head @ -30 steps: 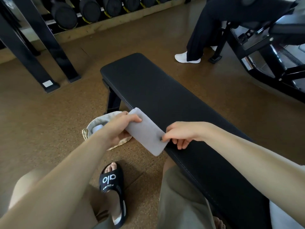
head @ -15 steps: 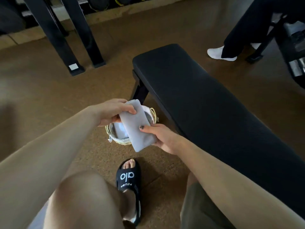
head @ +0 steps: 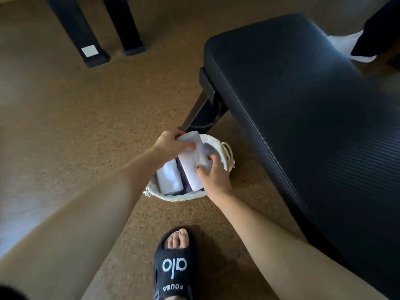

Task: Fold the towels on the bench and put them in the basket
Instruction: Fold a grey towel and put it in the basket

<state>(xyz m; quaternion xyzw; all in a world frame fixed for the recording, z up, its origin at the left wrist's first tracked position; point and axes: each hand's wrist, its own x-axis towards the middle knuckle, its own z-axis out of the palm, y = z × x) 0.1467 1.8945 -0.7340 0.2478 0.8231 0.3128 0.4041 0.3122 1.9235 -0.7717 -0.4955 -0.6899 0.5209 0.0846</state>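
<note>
Half a second ago both hands carried the folded towel (head: pixel 191 158) just above the basket (head: pixel 184 197); now it is down inside the rim, against the wall nearest the bench (head: pixel 313 109), beside another folded towel (head: pixel 170 177). The left hand (head: pixel 173 144) pinches its far end and the right hand (head: pixel 213 174) grips its near edge. Pale grey-white, a narrow oblong, it looks light, soft and limp, so holding both ends should keep the fold from springing open.
</note>
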